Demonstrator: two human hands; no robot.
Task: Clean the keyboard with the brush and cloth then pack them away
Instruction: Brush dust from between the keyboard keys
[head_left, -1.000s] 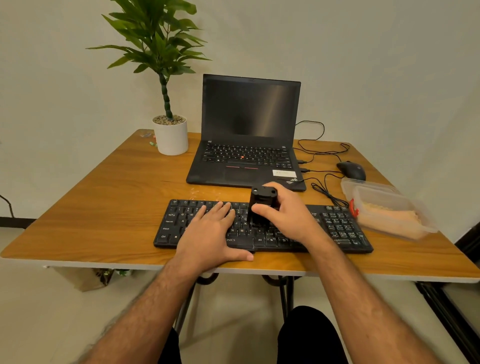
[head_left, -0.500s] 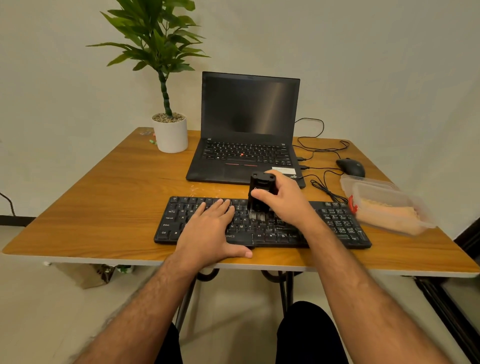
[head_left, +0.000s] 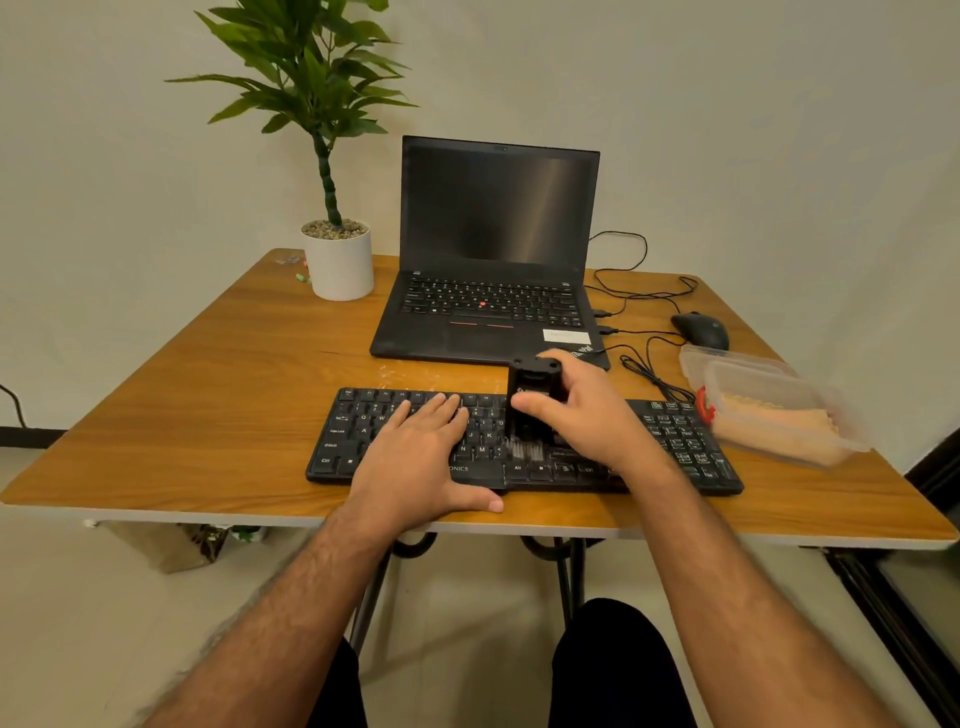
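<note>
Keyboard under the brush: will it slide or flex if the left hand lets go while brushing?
The keyboard looks flat, rigid and light on the smooth wooden table, so it would probably skate rather than flex. The left hand lies flat on it, likely as an anchor. The right hand presses the brush downward, which likely helps too.

Both forearms are bare and hairy, with no sleeves, watch or rings visible on the left hand (head_left: 415, 467) or right hand (head_left: 587, 415). Dark trousers cover the legs (head_left: 618, 670) at 6 o'clock.
</note>
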